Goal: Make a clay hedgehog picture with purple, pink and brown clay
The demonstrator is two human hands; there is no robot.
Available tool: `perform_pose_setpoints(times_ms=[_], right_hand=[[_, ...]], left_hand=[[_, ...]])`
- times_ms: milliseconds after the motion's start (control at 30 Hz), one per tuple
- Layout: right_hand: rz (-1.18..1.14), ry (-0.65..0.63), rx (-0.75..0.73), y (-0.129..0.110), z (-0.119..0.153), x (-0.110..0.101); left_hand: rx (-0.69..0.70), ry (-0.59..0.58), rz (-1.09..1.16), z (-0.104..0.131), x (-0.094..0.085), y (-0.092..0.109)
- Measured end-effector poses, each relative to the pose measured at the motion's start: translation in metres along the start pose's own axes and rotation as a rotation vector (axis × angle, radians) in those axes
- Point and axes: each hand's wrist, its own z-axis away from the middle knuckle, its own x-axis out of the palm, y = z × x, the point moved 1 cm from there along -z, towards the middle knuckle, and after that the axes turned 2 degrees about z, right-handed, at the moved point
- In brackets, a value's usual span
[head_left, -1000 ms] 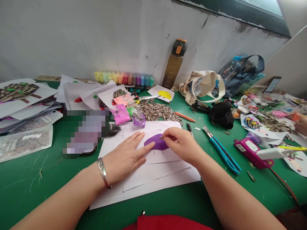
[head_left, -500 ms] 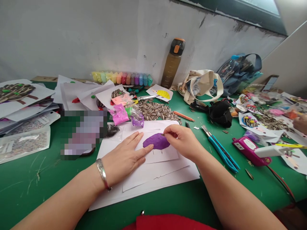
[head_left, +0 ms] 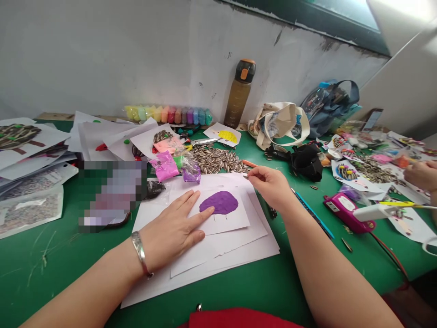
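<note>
A flattened purple clay oval point(head_left: 220, 202) lies on a small white paper point(head_left: 235, 222) with short drawn lines below it. My left hand point(head_left: 179, 223) rests flat on the paper stack, fingers spread, one fingertip at the clay's lower left edge. Just above and to the right of the clay, my right hand point(head_left: 269, 184) is closed in a pinch. A sunflower seed point(head_left: 246, 177) shows as a small dark tip at its fingertips. Behind the papers lies a pile of striped sunflower seeds point(head_left: 220, 159). Pink clay point(head_left: 164, 166) and purple clay point(head_left: 191, 173) in wrappers sit beside the pile.
A bottle point(head_left: 240, 93) leans on the wall near a canvas bag point(head_left: 278, 123). A blue cutter point(head_left: 314, 214) lies partly behind my right forearm; a magenta device point(head_left: 344, 212) stands further right. Stacked papers point(head_left: 30, 150) fill the left. Another person's hand point(head_left: 421, 175) is at the right edge.
My right hand has lifted off the clay and moved up and to the right, uncovering the whole oval. My left hand stays on the paper. Another person's hand shows more at the right.
</note>
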Motion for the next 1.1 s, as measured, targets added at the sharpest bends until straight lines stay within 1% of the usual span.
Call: perform_pose_setpoints(times_ms=[167,267,400,600,667,800,967,1033,1100], right_hand=[[-0.006,0.006,0.041,0.008,-0.004,-0.002],[0.013,-0.012,0.028,0.006,-0.003,0.002],[0.046,-0.068,0.017,0.006,-0.002,0.010],[0.078,-0.043,-0.008,0.009,-0.002,0.018],[0.106,-0.042,-0.013,0.008,-0.002,0.019],[0.147,-0.057,-0.027,0.003,0.001,0.019],[0.305,-0.101,-0.149,-0.001,0.002,0.020],[0.367,-0.068,-0.209,-0.006,0.005,0.020],[0.371,-0.024,-0.311,-0.015,0.013,0.021]], left_hand=[[0.018,0.029,0.000,0.000,0.003,-0.002],[0.032,0.047,0.001,0.001,0.004,-0.003],[0.051,0.094,0.034,0.001,0.002,-0.005],[0.072,0.152,0.050,0.001,0.004,-0.010],[0.066,0.152,0.042,0.001,0.005,-0.011],[0.030,0.090,0.003,0.001,0.003,-0.009],[0.013,0.075,0.033,0.000,-0.002,-0.007],[0.005,0.074,0.045,0.000,-0.002,-0.007],[0.010,0.086,0.059,0.000,-0.001,-0.007]])
